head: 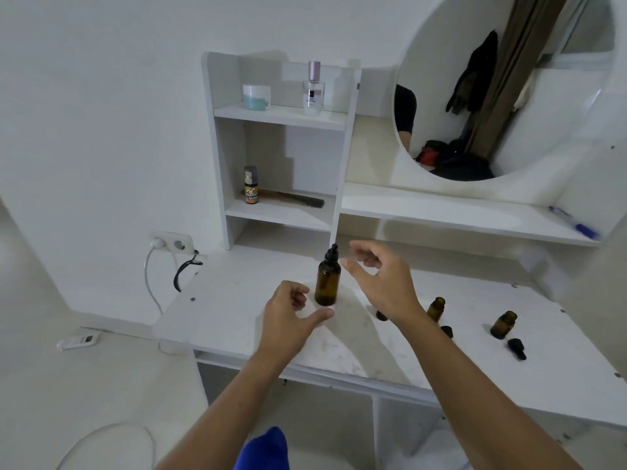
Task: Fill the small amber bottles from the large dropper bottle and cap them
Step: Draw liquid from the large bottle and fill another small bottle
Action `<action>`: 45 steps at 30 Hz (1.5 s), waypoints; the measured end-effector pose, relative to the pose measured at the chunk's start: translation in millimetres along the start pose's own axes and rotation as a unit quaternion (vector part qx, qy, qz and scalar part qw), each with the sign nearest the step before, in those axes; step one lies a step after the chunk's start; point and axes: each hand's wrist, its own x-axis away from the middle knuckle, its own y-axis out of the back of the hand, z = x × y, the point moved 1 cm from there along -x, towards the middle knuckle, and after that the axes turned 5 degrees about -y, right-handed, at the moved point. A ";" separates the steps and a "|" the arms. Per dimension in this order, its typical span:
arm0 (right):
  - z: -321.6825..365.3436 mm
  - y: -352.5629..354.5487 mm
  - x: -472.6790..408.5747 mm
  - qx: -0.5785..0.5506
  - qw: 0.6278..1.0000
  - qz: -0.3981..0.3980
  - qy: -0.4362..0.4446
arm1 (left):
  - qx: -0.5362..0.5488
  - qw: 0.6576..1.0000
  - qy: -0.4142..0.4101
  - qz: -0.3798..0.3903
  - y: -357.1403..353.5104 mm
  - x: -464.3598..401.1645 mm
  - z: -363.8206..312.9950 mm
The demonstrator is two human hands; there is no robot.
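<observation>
Both arms reach in over the worktop's front edge. The left hand [291,315] hovers beside the base of the large dropper bottle [327,278], fingers loosely curled, thumb out, gripping nothing. The right hand [380,276] arches near its cap, fingers spread, empty. The bottle stands upright mid-worktop. Small amber bottles [503,324] stand uncapped toward the right edge; one is largely hidden behind the right wrist.
</observation>
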 end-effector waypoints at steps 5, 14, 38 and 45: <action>5.9 -17.6 -13.7 -0.021 0.999 0.032 -0.013 | 0.010 0.999 0.006 0.052 -11.0 -20.9 0.3; 6.5 -23.9 -27.3 -0.023 1.000 0.006 -0.019 | 0.011 0.999 -0.001 0.045 -20.7 -35.8 2.2; 31.8 -17.0 -24.1 -0.019 1.000 -0.001 0.004 | -0.008 0.999 -0.002 0.049 -21.2 -33.8 -3.2; 58.1 6.7 -31.4 -0.050 0.996 -0.056 0.053 | -0.012 0.998 0.012 0.056 -22.3 -30.5 -5.4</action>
